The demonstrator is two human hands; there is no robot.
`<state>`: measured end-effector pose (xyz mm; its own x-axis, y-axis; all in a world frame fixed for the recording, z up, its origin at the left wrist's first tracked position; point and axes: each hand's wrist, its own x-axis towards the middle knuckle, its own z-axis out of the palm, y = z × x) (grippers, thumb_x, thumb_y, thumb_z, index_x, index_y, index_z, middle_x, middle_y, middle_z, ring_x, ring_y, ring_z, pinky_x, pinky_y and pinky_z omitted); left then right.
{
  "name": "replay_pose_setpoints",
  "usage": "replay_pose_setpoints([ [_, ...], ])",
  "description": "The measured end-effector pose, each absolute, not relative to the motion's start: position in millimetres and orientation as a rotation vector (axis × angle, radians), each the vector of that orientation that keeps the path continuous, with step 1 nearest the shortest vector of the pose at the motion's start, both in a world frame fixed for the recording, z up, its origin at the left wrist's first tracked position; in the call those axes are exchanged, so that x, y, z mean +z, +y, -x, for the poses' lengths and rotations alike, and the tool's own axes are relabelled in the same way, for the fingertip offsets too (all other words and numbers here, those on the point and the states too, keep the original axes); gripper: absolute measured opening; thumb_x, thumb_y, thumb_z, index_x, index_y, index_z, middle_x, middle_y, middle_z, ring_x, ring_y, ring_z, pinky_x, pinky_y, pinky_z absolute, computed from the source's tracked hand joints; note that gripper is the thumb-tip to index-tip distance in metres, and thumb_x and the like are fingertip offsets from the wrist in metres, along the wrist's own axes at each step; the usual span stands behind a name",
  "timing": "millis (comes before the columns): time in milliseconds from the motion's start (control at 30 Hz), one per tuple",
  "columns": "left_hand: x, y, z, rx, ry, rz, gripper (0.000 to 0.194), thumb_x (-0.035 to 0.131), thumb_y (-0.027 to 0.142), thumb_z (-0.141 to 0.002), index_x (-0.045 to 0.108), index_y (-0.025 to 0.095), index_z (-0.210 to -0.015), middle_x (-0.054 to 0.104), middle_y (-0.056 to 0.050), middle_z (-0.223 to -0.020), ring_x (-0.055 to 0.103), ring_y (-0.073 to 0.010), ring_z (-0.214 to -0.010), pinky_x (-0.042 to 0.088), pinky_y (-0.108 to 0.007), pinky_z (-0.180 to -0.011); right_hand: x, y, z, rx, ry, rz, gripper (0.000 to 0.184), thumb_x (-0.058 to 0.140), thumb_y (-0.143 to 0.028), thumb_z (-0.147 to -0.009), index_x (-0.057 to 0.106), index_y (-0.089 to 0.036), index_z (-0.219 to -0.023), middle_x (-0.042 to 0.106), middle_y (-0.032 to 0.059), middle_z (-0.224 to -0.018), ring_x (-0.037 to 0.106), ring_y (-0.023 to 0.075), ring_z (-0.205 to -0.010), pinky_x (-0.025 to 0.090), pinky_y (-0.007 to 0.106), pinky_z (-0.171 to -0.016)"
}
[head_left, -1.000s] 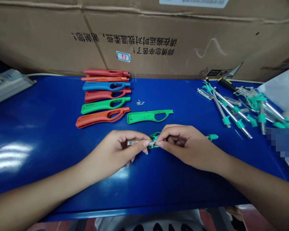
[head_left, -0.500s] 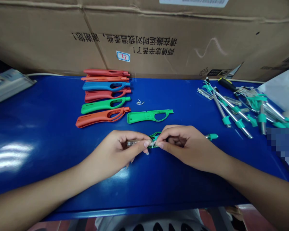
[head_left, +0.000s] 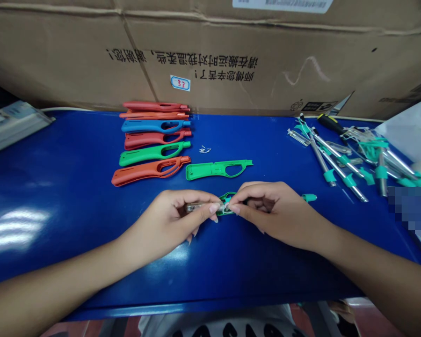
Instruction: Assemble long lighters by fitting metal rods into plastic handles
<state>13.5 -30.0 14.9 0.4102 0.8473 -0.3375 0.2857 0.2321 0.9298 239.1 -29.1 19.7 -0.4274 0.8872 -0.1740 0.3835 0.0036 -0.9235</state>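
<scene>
My left hand (head_left: 180,213) is closed on a small clear fuel tank (head_left: 193,206), held between thumb and fingers. My right hand (head_left: 266,203) pinches at the tank's white valve end, its fingertips almost against my left thumb; what exactly sits in that pinch is too small to make out. Beneath both hands lies a green lighter casing half (head_left: 228,195), mostly covered by my fingers. A teal tip (head_left: 309,197) sticks out beyond my right hand. Just behind, another green casing half (head_left: 200,172) rests with its hollow side up.
Several coloured lighter casings (head_left: 145,172) lie stacked in a row at left. Small pale pins (head_left: 204,150) sit beside them. At right is a pile of metal lighter tubes (head_left: 337,164) with teal parts and a black-yellow screwdriver (head_left: 330,122). A cardboard box (head_left: 210,42) walls the back.
Both hands stay at nearly the same place over the green casing half. The right hand's fingers have shifted slightly; the tank is still held in the left.
</scene>
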Motion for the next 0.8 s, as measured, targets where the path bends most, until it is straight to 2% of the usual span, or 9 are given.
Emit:
replay_pose_setpoints([
  [133,15.1,-27.7,-12.6,0.545,1.095,-1.323,0.027,0.069,0.036,-0.090,0.078,0.016,-0.105,0.075,-0.002,-0.076,0.052,-0.0052,-0.048,0.047,-0.011,-0.041,21.5,-25.3,-243.6,1.294,-1.952,1.222,0.013,0.066,-0.020,-0.091,0.078,-0.017,-0.091,0.068,0.0009,-0.085,0.045,0.0048,-0.056,0.033,0.021,-0.048],
  [233,15.7,-26.5,-13.0,0.539,1.090,-1.319,0.025,0.071,0.036,-0.089,0.078,0.017,-0.102,0.075,-0.001,-0.076,0.051,-0.0047,-0.048,0.047,-0.011,-0.041,20.7,-21.8,-245.8,1.241,-2.025,1.184,0.013,0.066,-0.019,-0.091,0.078,-0.016,-0.089,0.066,0.0005,-0.081,0.042,0.0048,-0.054,0.032,0.022,-0.048],
  [400,16.2,-26.8,-14.1,0.533,1.096,-1.316,0.022,0.070,0.035,-0.089,0.079,0.018,-0.100,0.074,0.000,-0.073,0.049,-0.0038,-0.046,0.045,-0.010,-0.041,16.1,-20.9,-245.9,1.283,-1.994,1.215,0.016,0.066,-0.025,-0.092,0.079,-0.016,-0.090,0.065,0.0006,-0.079,0.037,0.0052,-0.052,0.028,0.023,-0.046],
  [800,17.8,-32.9,-16.9,0.601,1.149,-1.409,0.019,0.068,0.031,-0.091,0.079,0.017,-0.097,0.071,0.000,-0.065,0.048,-0.0059,-0.043,0.041,-0.013,-0.037,18.6,-27.1,-240.0,1.342,-1.922,1.314,0.018,0.067,-0.030,-0.093,0.080,-0.018,-0.091,0.068,0.0016,-0.082,0.038,0.0062,-0.054,0.028,0.024,-0.048],
])
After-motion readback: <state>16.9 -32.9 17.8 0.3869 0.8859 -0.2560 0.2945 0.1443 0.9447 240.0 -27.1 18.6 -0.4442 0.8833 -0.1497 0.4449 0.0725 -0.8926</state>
